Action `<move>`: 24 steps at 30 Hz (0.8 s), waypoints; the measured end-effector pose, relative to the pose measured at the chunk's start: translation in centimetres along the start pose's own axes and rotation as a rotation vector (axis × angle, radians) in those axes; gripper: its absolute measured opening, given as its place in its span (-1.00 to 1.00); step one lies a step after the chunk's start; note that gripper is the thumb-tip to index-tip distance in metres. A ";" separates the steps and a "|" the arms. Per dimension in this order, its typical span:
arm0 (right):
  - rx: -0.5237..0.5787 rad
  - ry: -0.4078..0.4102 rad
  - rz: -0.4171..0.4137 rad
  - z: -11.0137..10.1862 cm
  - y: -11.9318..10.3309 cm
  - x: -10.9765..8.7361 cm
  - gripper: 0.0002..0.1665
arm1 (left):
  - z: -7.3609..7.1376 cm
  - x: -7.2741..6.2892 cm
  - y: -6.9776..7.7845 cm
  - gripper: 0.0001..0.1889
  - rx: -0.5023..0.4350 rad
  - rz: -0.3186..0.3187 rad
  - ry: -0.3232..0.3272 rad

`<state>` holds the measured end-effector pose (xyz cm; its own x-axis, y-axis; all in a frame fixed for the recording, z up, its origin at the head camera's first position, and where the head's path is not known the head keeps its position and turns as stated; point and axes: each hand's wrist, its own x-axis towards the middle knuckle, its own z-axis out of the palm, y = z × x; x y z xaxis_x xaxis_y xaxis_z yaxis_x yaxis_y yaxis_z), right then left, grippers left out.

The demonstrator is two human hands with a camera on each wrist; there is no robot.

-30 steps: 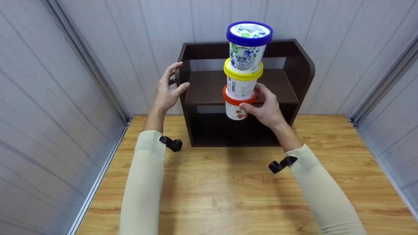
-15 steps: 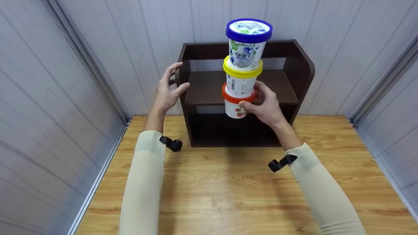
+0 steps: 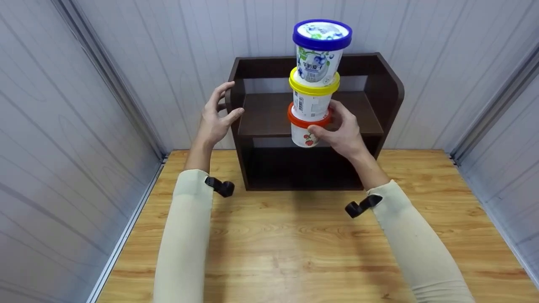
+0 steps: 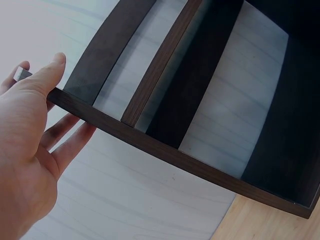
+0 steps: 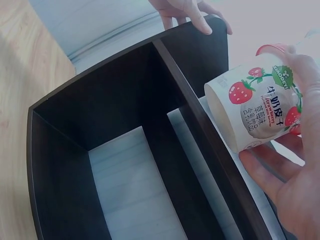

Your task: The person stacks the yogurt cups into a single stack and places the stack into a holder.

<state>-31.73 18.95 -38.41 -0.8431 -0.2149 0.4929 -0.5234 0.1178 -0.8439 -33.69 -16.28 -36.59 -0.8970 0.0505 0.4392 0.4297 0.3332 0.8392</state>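
My right hand (image 3: 343, 130) grips the red-lidded paper cup (image 5: 260, 102), printed with strawberries, round its upper part. On it stands a white cup with a yellow lid (image 3: 311, 90), and on top of that a blueberry cup with a blue lid (image 3: 318, 63). The stack is held in front of the dark brown shelf (image 3: 269, 111), leaning slightly right, with its base near the middle board's front edge. My left hand (image 4: 30, 135) holds the shelf's left side panel, thumb on one side and fingers on the other.
The two-level shelf stands on the wood-look floor (image 3: 269, 252), against the pale back wall (image 3: 210, 25). Its lower compartment (image 3: 278, 168) lies below the stack. Pale panel walls (image 3: 63, 147) rise at left and right. Each sleeve carries a black wrist camera (image 3: 227, 188).
The right hand has lifted the stack of three cups a little, so it now sits higher against the shelf and wall. The left hand has stayed on the side panel.
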 end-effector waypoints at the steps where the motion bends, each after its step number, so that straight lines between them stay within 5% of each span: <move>1: -0.006 0.005 0.002 0.0 0.0 0.1 -0.15 | 0.0 0.0 0.0 -0.28 -0.003 0.002 0.001; 24: -0.074 0.070 0.088 0.7 0.4 2.1 -0.13 | 0.0 -0.1 0.0 -0.27 -0.017 0.000 0.006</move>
<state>-33.63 17.84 -37.81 -0.8913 -0.1328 0.4335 -0.4526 0.2052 -0.8678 -33.57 -16.32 -36.60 -0.8965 0.0449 0.4407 0.4312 0.3171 0.8447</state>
